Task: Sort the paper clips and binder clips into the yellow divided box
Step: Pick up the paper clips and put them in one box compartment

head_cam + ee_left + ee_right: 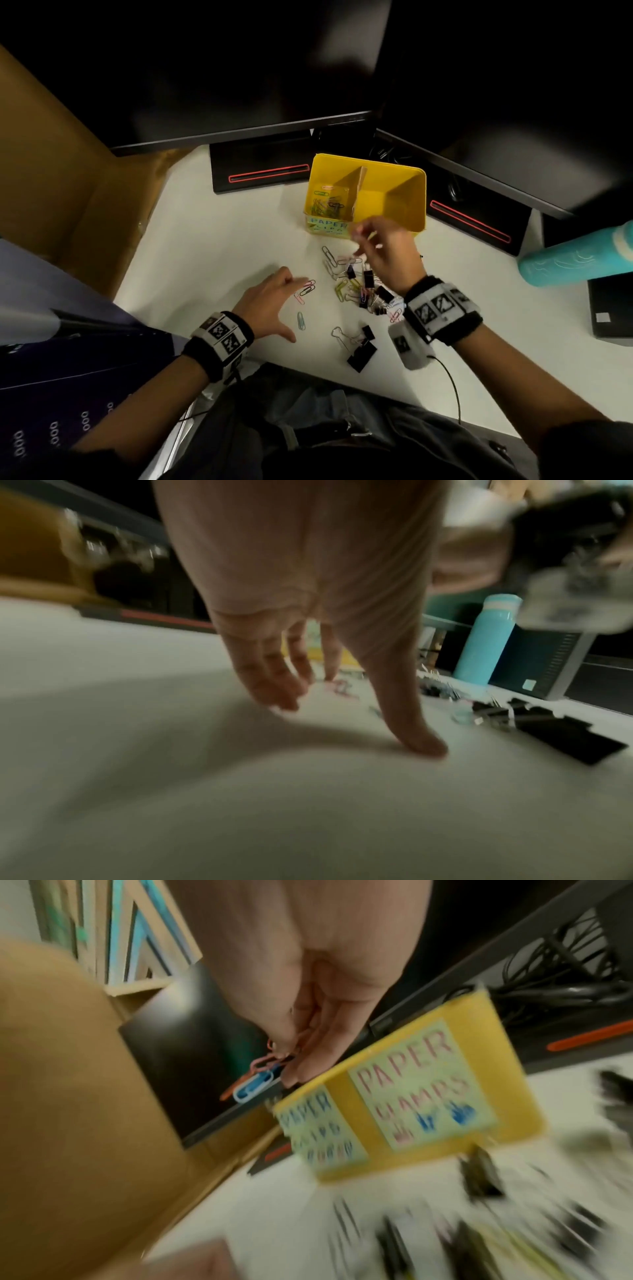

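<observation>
My right grip [291, 1053] pinches a small bunch of coloured paper clips [255, 1081], raised just short of the yellow divided box [404, 192]. My left grip [270, 305] is spread and empty, fingertips beside loose clips [306, 290] on the tabletop [212, 246]. The left compartment [327, 202] holds some clips; the right looks empty. A mixed pile [359, 284] and binder clips [361, 353] remain unsorted: I judge less than half done.
</observation>
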Motion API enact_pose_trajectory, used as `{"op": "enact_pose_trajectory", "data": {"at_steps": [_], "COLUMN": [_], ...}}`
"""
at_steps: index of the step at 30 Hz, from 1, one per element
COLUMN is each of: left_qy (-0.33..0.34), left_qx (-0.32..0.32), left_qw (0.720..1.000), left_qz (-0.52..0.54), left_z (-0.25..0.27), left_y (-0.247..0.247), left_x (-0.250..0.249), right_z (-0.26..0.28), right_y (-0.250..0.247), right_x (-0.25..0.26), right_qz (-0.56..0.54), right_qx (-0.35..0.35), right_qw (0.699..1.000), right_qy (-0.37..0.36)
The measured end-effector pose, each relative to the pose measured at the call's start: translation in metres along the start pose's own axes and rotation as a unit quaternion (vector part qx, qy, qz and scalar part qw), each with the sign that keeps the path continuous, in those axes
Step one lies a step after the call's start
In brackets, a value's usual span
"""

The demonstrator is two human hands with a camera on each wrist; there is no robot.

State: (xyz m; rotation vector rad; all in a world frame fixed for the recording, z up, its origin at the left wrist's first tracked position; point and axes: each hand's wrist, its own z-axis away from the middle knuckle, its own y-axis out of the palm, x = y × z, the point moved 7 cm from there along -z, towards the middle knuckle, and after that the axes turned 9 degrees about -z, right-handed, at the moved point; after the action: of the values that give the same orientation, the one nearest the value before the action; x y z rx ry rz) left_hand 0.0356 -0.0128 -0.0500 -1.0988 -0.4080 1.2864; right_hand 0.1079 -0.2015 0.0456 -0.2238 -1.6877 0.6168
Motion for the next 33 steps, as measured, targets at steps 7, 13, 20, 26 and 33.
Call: {"op": "enact_pose_trajectory", "data": {"at_steps": [7, 13, 20, 26, 33], "left_qy": [0.024, 0.069, 0.059, 0.091, 0.171], "left_qx": [-0.047, -0.018, -0.076, -0.177, -0.113], "left_qw": [0.995, 0.996, 0.995, 0.979, 0.967], "left_qz": [0.082, -0.053, -0.010, -0.049, -0.149], "left_z": [-0.045, -0.072, -0.055, -0.037, -0.061], "left_y": [-0.018, -0.023, -0.020, -0.018, -0.012], "left_x": [-0.028, -0.035, -0.031, -0.035, -0.056], "right_z": [-0.080, -0.036, 0.012, -0.039, 0.038], "right_y": [-0.020, -0.036, -0.024, -0.019, 0.042], "right_x": [0.012, 0.009, -0.021, -0.017, -0.039], "right_qz": [-0.017, 0.123, 0.130, 0.169, 0.277], "right_qx": [-0.073, -0.094, -0.037, 0.048, 0.177], "right_qw": [0.997, 0.986, 0.991, 0.983, 0.945], "right_qy": [0.004, -0.064, -0.019, 0.043, -0.005]}}
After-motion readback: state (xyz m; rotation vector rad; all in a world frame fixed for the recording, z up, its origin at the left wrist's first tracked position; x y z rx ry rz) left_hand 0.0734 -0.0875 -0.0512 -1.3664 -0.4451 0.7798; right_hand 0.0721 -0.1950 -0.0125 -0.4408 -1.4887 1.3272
